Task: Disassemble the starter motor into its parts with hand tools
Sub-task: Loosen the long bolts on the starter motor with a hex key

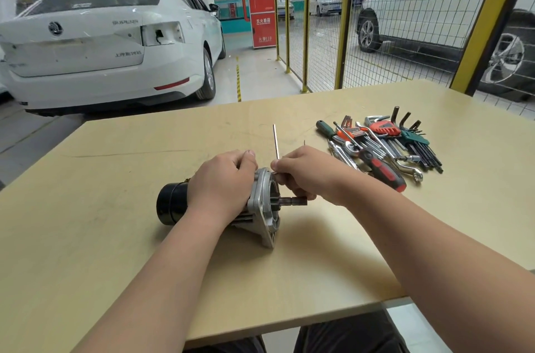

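Left hand (221, 179), right hand (304, 173) both gripping. Table (115, 251): starter motor (170, 205) on its side mid-table, left hand wrapped over the body. Tool pile (382, 144) well apart, right. Hex key (275, 141) pinched in right hand at flange (262, 193) top, long arm upright.

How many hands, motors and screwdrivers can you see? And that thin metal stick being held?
Hands: 2, left hand and right hand
Motor: 1
Screwdrivers: 2, green screwdriver and red screwdriver
Thin stick, a hex key: 1
Total: 6
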The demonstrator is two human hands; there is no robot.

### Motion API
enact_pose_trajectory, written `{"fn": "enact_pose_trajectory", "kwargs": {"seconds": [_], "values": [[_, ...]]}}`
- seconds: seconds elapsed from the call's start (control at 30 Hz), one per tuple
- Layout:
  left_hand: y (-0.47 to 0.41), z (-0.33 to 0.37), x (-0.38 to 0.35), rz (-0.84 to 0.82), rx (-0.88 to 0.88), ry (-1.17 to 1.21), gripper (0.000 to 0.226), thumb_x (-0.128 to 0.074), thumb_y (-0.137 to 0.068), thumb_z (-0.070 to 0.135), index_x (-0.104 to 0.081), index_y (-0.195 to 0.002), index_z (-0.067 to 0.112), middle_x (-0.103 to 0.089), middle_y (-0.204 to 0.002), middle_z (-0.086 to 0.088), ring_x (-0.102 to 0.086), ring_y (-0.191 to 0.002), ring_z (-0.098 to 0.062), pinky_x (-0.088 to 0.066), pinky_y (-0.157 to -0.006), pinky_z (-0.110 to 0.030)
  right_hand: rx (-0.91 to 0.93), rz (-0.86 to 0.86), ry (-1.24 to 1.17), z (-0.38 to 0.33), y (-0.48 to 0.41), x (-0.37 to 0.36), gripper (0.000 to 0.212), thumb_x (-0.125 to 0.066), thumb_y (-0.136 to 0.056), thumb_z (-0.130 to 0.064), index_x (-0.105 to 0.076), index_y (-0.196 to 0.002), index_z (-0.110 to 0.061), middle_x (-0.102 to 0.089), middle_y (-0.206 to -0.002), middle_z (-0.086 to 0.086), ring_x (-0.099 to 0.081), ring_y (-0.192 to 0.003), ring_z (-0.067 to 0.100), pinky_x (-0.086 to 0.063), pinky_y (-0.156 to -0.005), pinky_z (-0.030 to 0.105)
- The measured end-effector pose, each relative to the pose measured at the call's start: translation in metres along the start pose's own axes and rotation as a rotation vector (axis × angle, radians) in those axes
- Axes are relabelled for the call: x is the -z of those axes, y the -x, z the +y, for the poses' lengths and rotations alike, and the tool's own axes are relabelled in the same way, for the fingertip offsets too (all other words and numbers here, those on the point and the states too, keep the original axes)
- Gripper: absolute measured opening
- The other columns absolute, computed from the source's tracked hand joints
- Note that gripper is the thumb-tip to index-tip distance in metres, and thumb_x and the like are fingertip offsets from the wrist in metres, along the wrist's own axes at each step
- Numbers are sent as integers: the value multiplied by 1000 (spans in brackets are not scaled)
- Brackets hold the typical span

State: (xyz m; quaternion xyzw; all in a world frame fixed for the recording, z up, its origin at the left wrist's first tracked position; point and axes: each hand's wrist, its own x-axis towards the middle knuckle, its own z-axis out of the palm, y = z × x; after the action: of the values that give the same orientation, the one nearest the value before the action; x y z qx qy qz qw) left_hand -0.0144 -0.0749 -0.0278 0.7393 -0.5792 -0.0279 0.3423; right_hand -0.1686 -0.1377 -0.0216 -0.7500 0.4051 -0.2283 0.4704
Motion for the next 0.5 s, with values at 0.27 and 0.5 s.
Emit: {"fn": "enact_pose_trajectory", "kwargs": {"seconds": [0.27, 0.5], "values": [[-1, 0, -2, 6, 6, -24, 43, -33, -96, 45, -66, -76, 27, -66, -71, 7, -56, -68, -12, -47, -61, -31, 179, 60, 230, 2, 3, 0, 41, -46, -94, -31, -55, -58, -16, -43, -45, -8, -36, -42, 10, -32, -47, 25], [0, 0, -3, 17, 23, -29, 43, -34, -97, 45, -66, -75, 27, -65, -71, 8, -55, -68, -10, -41, -57, -26, 351, 82, 422, -5, 6, 2, 34, -45, -97, -29, -59, -70, -14, -60, -65, 3, -50, -59, 16, -39, -58, 29]]}}
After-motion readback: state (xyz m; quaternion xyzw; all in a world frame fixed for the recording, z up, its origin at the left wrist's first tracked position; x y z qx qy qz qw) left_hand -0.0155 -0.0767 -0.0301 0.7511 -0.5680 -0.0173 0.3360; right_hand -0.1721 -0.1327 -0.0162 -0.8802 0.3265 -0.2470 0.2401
